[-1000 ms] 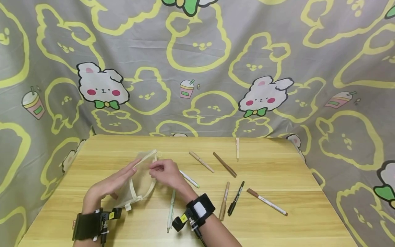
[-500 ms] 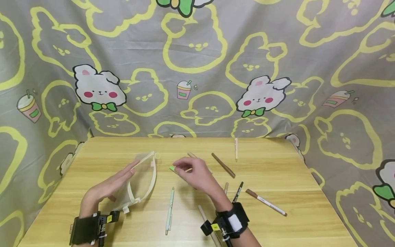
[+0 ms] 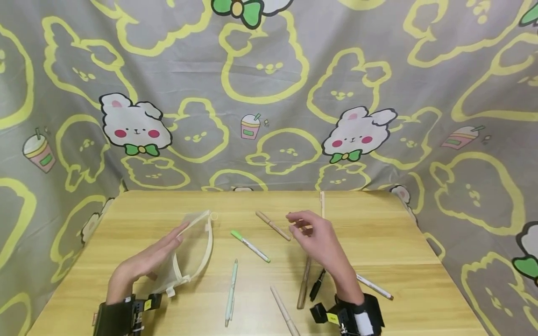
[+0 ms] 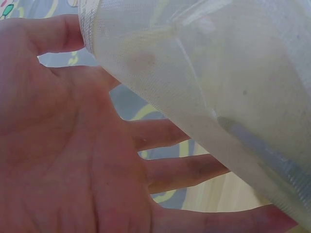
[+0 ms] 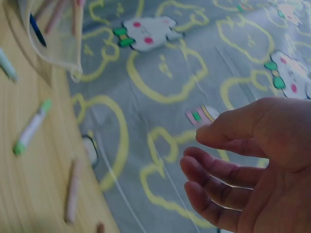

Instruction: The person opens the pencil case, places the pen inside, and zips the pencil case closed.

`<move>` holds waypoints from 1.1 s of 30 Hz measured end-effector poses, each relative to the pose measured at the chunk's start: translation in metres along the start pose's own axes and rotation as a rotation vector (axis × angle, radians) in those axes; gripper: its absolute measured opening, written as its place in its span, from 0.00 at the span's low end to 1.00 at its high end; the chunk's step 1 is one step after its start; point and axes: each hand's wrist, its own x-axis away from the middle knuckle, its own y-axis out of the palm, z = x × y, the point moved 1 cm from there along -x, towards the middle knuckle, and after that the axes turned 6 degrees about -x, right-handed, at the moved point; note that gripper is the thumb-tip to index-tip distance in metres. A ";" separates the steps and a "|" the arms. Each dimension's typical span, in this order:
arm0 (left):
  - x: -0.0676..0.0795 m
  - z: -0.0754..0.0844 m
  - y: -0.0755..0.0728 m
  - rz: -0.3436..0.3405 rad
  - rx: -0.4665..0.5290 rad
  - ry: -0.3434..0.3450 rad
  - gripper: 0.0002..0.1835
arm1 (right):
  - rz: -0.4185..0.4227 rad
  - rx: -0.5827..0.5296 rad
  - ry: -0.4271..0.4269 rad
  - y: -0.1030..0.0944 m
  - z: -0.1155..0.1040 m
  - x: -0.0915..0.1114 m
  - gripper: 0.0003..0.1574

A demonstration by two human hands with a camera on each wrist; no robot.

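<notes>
My left hand (image 3: 147, 259) supports a translucent mesh pouch (image 3: 193, 252) with a cream zipper, tilted up at the left. Its fingers are straight and spread behind the mesh in the left wrist view, the thumb tip at the zippered edge (image 4: 88, 29). Through the mesh shows a dark pen (image 4: 262, 150). My right hand (image 3: 321, 240) hovers over the pens right of centre, fingers loosely bent, nothing between them. Close to its fingertips lies a tan pen (image 3: 273, 226). Under its forearm are a darker brown pen (image 3: 303, 289) and a black pen (image 3: 317, 284), both partly hidden.
A green-capped marker (image 3: 252, 247) and a mint pen (image 3: 231, 294) lie between the hands. Another tan pen (image 3: 286, 312) is near the front, a pale pen (image 3: 322, 203) at the back. The white barrel of a marker (image 3: 376, 287) shows at right. A patterned cloth (image 3: 269, 93) surrounds the wooden table.
My right hand has moved from the pouch's mouth rightward, past the green-capped marker, to over the pens on the right. The left hand and pouch have stayed nearly in place.
</notes>
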 end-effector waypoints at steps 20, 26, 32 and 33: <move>-0.001 -0.001 0.003 -0.009 0.014 -0.024 0.34 | -0.197 0.249 0.221 -0.098 0.037 0.035 0.25; 0.000 -0.003 0.003 -0.009 0.026 -0.021 0.34 | -0.276 0.276 0.308 -0.105 0.049 0.043 0.25; 0.000 -0.002 0.002 -0.019 0.031 -0.016 0.33 | -0.302 0.301 0.440 -0.107 0.061 0.048 0.23; 0.000 -0.002 0.001 -0.022 0.030 -0.014 0.33 | -0.302 0.308 0.456 -0.107 0.062 0.048 0.22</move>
